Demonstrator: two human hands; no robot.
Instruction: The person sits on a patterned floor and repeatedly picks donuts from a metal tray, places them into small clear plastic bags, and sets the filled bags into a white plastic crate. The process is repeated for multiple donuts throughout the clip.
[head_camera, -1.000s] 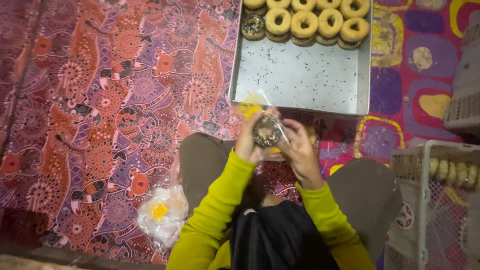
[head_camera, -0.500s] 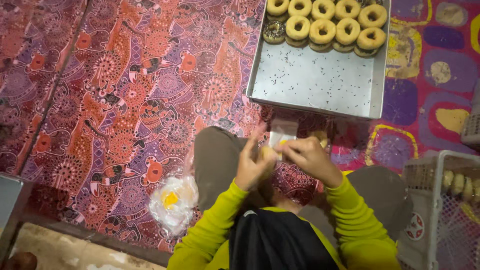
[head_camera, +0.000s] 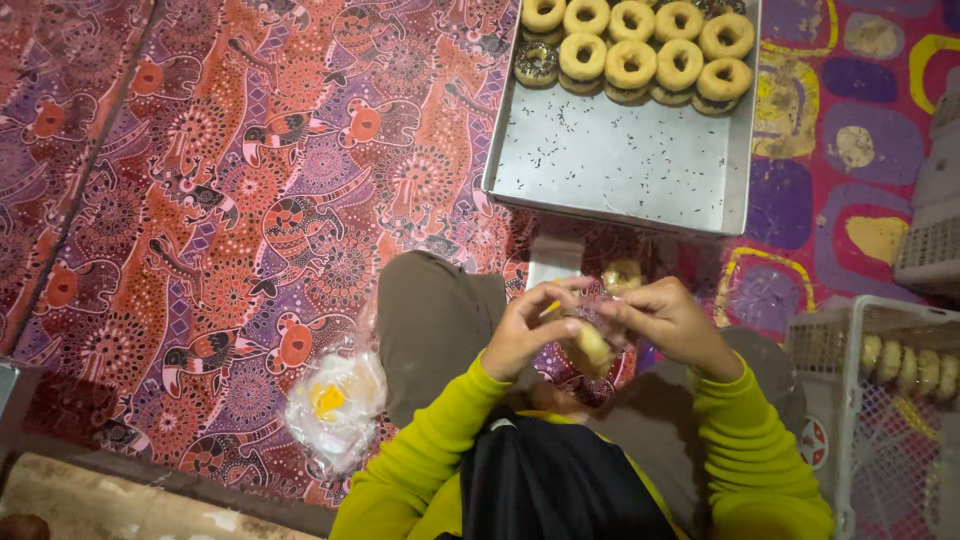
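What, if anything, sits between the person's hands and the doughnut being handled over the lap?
Nothing visible does. The left hand and right hand both already grip the doughnut, which sits inside a clear plastic wrapper between the fingers. Only that thin film separates skin from doughnut. The metal tray lies apart, farther ahead.

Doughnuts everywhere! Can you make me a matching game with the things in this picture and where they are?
Things:
1. doughnuts
2. wrapped doughnut
3. pile of clear bags
4. white basket

Places:
A. on the patterned mat by the left knee
B. between left hand and right hand
C. at the metal tray's far end
D. at the right edge

Pairs: 1-C, 2-B, 3-A, 4-D
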